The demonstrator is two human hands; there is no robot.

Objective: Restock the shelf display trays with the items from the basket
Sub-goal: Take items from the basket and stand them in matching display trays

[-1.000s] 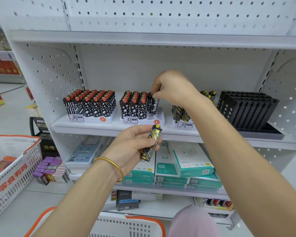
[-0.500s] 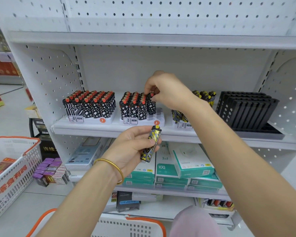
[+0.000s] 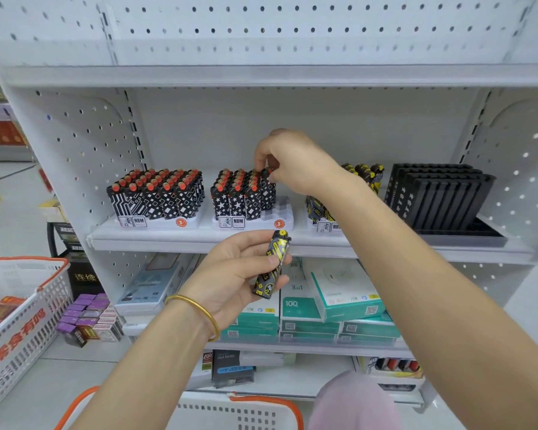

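- the basket [image 3: 205, 412] sits nearest, at the bottom edge; its contents are out of view.
- the left hand [image 3: 230, 274] has not moved over the last second: it still grips a yellow lighter [image 3: 274, 265] in front of the shelf [image 3: 156, 240] lip, tilted, cap up.
- the right hand [image 3: 295, 162] has slid a little left and now pinches the top of a red-top lighter [image 3: 268, 184] at the back right of the middle tray [image 3: 284, 217]; the lighter stands upright in its row, so it looks almost seated.
- that tray's front right slots are bare, so more stock is needed there.
- farther right, the right tray [image 3: 323, 226] holds matching yellow lighters, partly behind the arm; the held one likely goes there next.
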